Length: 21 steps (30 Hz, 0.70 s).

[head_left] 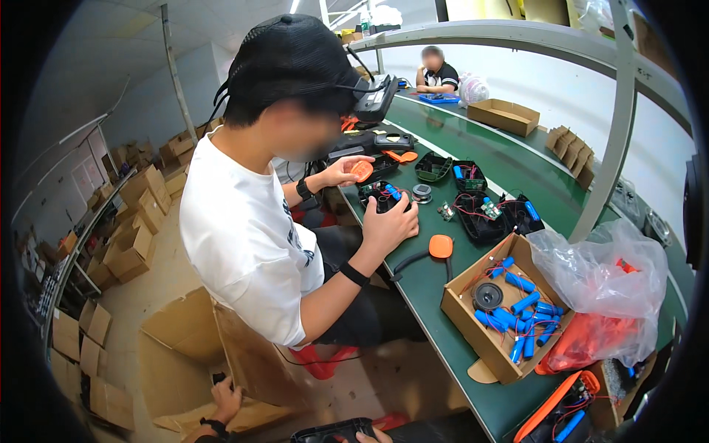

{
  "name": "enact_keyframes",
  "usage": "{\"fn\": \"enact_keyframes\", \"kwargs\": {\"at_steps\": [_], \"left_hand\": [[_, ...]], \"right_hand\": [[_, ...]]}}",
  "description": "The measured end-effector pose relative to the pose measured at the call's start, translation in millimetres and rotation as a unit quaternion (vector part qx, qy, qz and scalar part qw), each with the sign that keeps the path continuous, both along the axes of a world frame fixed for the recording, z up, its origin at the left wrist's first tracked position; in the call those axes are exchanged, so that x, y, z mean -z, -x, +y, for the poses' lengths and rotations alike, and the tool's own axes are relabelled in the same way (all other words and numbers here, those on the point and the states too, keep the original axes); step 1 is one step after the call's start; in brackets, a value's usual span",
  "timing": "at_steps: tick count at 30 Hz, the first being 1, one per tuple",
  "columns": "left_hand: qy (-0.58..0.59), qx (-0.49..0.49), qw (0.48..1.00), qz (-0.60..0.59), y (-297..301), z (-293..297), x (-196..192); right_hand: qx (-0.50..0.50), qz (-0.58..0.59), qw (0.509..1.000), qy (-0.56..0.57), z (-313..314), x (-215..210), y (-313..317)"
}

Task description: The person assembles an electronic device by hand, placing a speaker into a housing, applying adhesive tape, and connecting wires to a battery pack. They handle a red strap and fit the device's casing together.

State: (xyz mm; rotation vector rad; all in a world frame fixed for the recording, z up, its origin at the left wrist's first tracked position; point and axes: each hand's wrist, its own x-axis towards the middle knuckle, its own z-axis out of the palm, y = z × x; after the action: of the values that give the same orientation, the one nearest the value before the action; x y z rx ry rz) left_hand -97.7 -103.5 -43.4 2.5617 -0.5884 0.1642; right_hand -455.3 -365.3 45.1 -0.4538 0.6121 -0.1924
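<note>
Black case: the black case [332, 430] sits at the bottom edge of the view, seemingly on the wearer's lap, mostly cut off. My guess is the lap keeps it close and leaves the bench alone.
Right hand: the right hand [375, 437] is right by the case, maybe steadying it. Only some fingers make it into view, so can't tell how far open it is or whether it's gripping.
Left hand: the left hand [227, 400] is reached out to the side, fingers curled nearly closed on a small black bit [218, 377]. Looks like a light fingertip hold, fair enough for something that tiny.
Carton: the open carton [173, 325] is on the floor under that hand, probably parked there for easy reach from a seat.
Co-worker: the co-worker [251, 244] has an orange cover [362, 171] in one hand and a wired shell [369, 193] in the other, likely tipped to see inside.
Parts box: the parts box [469, 332] holds loose blue cells [524, 301] and a round speaker [488, 296], I'd say so they don't roll off.
Bench: on the green bench [425, 284], open shells [480, 221] lie near the co-worker, wires showing, presumably for access. A clear bag [591, 273] slumps against the parts box.
</note>
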Motion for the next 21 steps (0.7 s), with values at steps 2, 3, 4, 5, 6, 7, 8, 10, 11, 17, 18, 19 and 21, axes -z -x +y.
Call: {"fn": "enact_keyframes", "kwargs": {"at_steps": [2,3,4,5,6,7,8,10,11,17,18,19,21], "left_hand": [[0.006,-0.002,1.0,-0.006,-37,-6,-4],[0.018,-0.003,1.0,-0.007,-55,-14,-10],[0.032,-0.005,0.999,-0.008,-71,-23,-13],[0.022,-0.002,1.0,-0.013,-87,-31,-17],[0.011,-0.002,1.0,-0.018,-104,-37,-18],[0.0,-0.005,1.0,-0.023,-116,-40,-18],[-0.003,0.003,1.0,-0.025,-126,-41,-18],[-0.004,0.03,0.999,-0.027,-141,-55,-23],[-0.038,0.039,0.998,-0.02,-140,-53,-25],[0.02,-0.007,0.998,0.058,-77,0,-38],[0.019,-0.049,0.995,0.088,-59,5,-48],[-0.003,-0.069,0.996,0.05,-53,35,-40],[-0.042,-0.087,0.995,-0.026,-46,89,-11]], "right_hand": [[0.004,-0.008,1.0,-0.012,-1,3,-2],[0.007,-0.012,1.0,-0.017,-2,3,-2],[0.01,-0.017,1.0,-0.02,-3,3,-2],[0.014,-0.018,1.0,-0.021,-3,4,-2],[0.017,-0.019,0.999,-0.024,-3,6,-3],[0.015,-0.019,0.999,-0.026,-1,9,-5],[0.01,-0.02,0.999,-0.038,0,9,-6],[0.009,-0.02,0.998,-0.056,0,5,-7],[0.006,-0.029,0.998,-0.056,1,2,-9],[0.025,0.011,0.999,-0.042,-7,16,-18],[0.023,0.005,0.998,-0.055,-9,18,-17],[-0.044,0.057,0.952,0.299,-11,-24,-7],[-0.038,0.085,0.97,0.223,-9,-31,-4]]}}
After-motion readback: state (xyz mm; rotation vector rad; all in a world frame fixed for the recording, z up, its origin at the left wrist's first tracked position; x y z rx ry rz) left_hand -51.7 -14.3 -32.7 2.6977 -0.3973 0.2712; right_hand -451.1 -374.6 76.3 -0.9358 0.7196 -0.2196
